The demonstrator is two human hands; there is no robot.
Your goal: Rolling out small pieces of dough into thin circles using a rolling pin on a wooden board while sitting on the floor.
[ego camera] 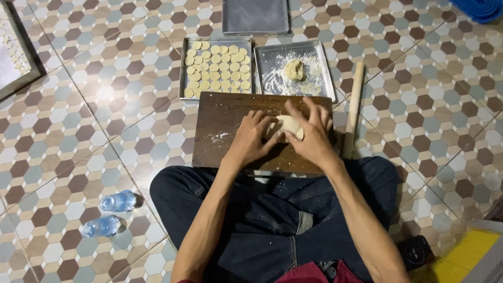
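1. Tiled floor (105,105): hexagon tiles in brown, cream, grey-blue and pale green cover all that we see of the room; we sit on it with legs crossed in dark trousers (272,209).
2. Wooden board (220,131), one: dark brown, lying on the floor just beyond our knees, with a dusting of flour left of centre.
3. Dough lump (290,126), one: pale yellow, on the right half of the board, between our two hands.
4. Left hand (250,139): fingers spread, pressed flat against the near left side of the dough.
5. Right hand (313,133): fingers spread, laid over the right side of the dough and pressing down.
6. Metal trays, three: one (183,73) beyond the board on the left, filled with rows of small round cut discs (217,68), too many and too small for us to count surely; one (325,68) to its right, floured, holding a second dough ball (294,69); one (255,15) farther off, dark.
7. Rolling pin (354,105), one: pale wood, lying to the right of the board, running near to far.
8. Plastic water bottles, two: lying on the floor near left (118,201) (100,226).
9. Blue cloth (479,8), one: far right corner, partly out of view.
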